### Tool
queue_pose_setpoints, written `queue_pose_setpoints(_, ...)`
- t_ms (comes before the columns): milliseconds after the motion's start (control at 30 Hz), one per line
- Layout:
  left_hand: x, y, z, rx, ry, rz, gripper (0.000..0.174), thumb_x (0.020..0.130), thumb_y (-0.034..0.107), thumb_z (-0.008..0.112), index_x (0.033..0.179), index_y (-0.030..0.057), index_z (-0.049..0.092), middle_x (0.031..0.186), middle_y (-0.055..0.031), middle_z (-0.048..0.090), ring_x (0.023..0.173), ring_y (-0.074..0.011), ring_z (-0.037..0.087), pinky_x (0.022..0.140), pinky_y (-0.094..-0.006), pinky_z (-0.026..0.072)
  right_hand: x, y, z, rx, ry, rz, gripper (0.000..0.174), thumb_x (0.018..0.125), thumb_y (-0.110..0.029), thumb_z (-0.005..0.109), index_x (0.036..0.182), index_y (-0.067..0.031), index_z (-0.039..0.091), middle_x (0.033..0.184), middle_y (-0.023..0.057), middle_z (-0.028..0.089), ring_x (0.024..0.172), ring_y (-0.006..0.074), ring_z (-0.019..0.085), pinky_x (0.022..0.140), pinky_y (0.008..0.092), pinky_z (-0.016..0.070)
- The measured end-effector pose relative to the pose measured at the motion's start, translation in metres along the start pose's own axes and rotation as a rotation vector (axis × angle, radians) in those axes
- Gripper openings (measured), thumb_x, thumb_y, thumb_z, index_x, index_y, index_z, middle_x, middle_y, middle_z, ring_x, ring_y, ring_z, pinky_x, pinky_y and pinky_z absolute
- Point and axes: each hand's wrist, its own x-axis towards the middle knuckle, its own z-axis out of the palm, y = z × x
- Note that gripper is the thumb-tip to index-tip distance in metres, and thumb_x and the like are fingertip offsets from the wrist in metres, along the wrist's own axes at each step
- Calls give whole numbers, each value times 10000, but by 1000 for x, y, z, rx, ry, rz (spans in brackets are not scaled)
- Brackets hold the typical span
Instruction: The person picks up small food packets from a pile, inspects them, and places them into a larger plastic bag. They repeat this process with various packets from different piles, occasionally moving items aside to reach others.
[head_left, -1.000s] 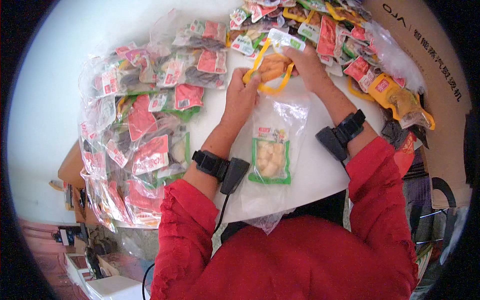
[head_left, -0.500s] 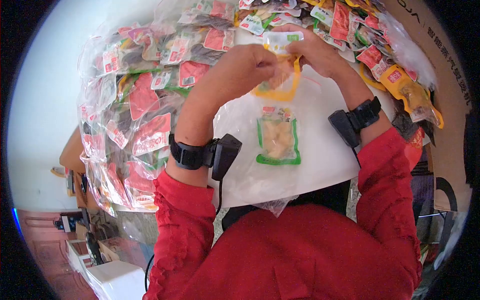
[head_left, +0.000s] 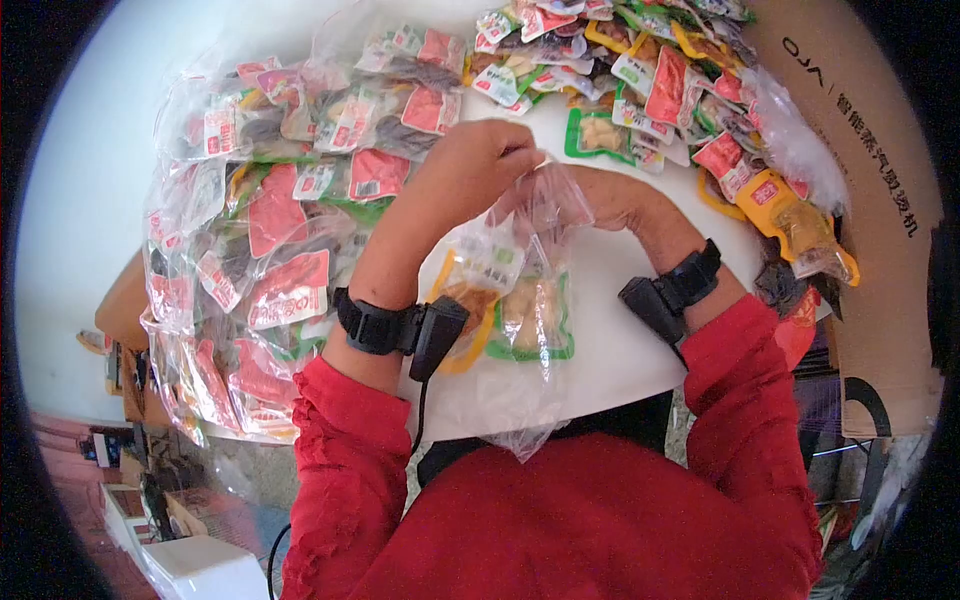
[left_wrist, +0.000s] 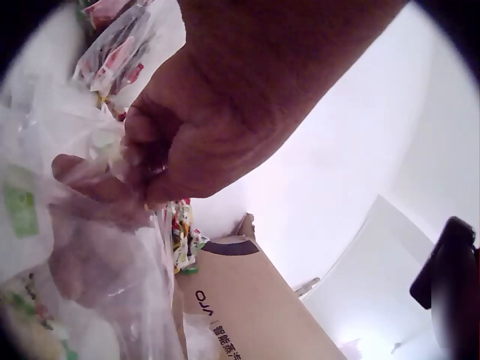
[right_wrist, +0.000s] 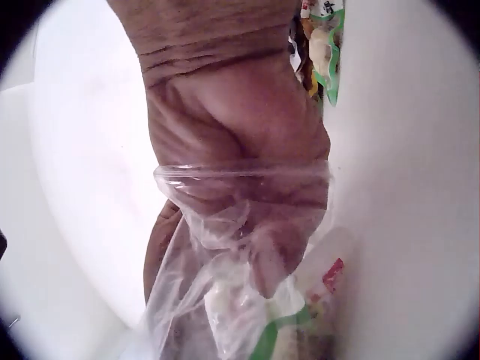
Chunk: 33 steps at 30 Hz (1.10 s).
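Note:
A clear plastic bag [head_left: 545,390] lies on the white table in front of me. Inside it, a green-edged packet of pale chunks [head_left: 530,320] is beside a yellow-edged food packet [head_left: 470,300] with a white top. My left hand [head_left: 485,165] pinches the bag at its mouth, fingers curled, as the left wrist view also shows. My right hand [head_left: 590,195] reaches into the mouth; the film crosses the back of this hand [right_wrist: 240,202] in the right wrist view. Its fingers [right_wrist: 266,262] point down under the plastic, near the green-edged packet.
At the left, large clear bags of food packets [head_left: 280,220] stand grouped. A heap of loose packets [head_left: 640,70] covers the back right, with a yellow packet [head_left: 790,220] at its near end. A cardboard box [head_left: 850,120] borders the right side.
Both hands held the yellow-edged packet above the bag; now it lies inside beside the green-edged one. The left hand has moved to the bag's mouth and the right hand is within it.

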Motion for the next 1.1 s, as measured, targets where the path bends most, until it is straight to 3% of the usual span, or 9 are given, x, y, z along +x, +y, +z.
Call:
queue_pose_setpoints(167, 0, -18, 20, -126, -7, -67, 208, 811, 175, 515, 774, -25, 563, 628, -90, 543, 583, -154, 510, 561, -292, 420, 2, 7, -3, 97, 33, -5, 297, 724, -246, 595, 916, -19, 606, 807, 47, 601, 690, 139, 578, 563, 249, 473)
queue_pose_setpoints(267, 2, -30, 36, -270, 85, -111, 177, 813, 145, 505, 762, -11, 570, 610, -57, 538, 566, -128, 501, 535, -275, 416, -1, -3, -4, 27, 78, 119, 276, 739, -246, 586, 901, -24, 608, 800, 47, 604, 668, 150, 580, 561, 256, 479)
queue_pose_setpoints(433, 5, -39, 47, -359, 225, -190, 169, 808, 148, 512, 744, 3, 570, 601, -44, 529, 548, -102, 490, 502, -257, 402, 1, 4, -10, 163, 266, 141, 261, 772, -248, 577, 898, -21, 594, 803, 54, 606, 667, 147, 585, 561, 269, 487)
queue_pose_setpoints(533, 6, -45, 49, -606, 277, -282, 171, 799, 152, 513, 736, 3, 568, 604, -52, 535, 537, -110, 491, 504, -262, 406, 3, 6, -11, 263, 394, 200, 279, 788, -254, 583, 940, -21, 576, 815, 56, 605, 668, 135, 579, 570, 257, 477)
queue_pose_setpoints(600, 7, -47, 47, -566, 255, -367, 155, 770, 131, 502, 753, 7, 593, 714, -141, 598, 629, -245, 572, 607, -337, 452, 4, 9, -14, 263, 403, 203, 282, 793, -256, 585, 959, -29, 572, 821, 51, 605, 668, 130, 575, 576, 249, 474)
queue_pose_setpoints(700, 6, -52, 54, -356, 284, -249, 164, 772, 145, 506, 767, 10, 598, 733, -142, 605, 675, -265, 583, 628, -347, 453, 2, 7, -12, 225, 396, 203, 289, 816, -257, 562, 998, -32, 557, 840, 52, 608, 678, 115, 571, 574, 229, 462)
queue_pose_setpoints(833, 7, -58, 58, -413, 255, -270, 178, 763, 172, 519, 772, 16, 606, 760, -142, 611, 714, -277, 586, 653, -352, 454, 3, 13, -15, 149, 372, 176, 277, 833, -237, 534, 1020, -32, 544, 878, 59, 608, 732, 110, 573, 584, 215, 455)
queue_pose_setpoints(900, 9, -69, 67, -361, 335, -233, 195, 750, 199, 535, 772, 23, 617, 750, -138, 615, 699, -262, 590, 650, -351, 457, 4, 17, -17, 208, 406, 161, 274, 830, -232, 538, 1020, -35, 545, 868, 55, 610, 727, 108, 572, 575, 208, 451)
queue_pose_setpoints(1100, 6, -58, 49, -363, 183, -278, 212, 772, 229, 549, 810, 31, 616, 670, -57, 596, 592, -123, 543, 553, -276, 440, 3, 17, -15, 180, 324, 70, 316, 841, -304, 503, 1019, -49, 559, 837, 35, 615, 700, 71, 561, 542, 185, 431)
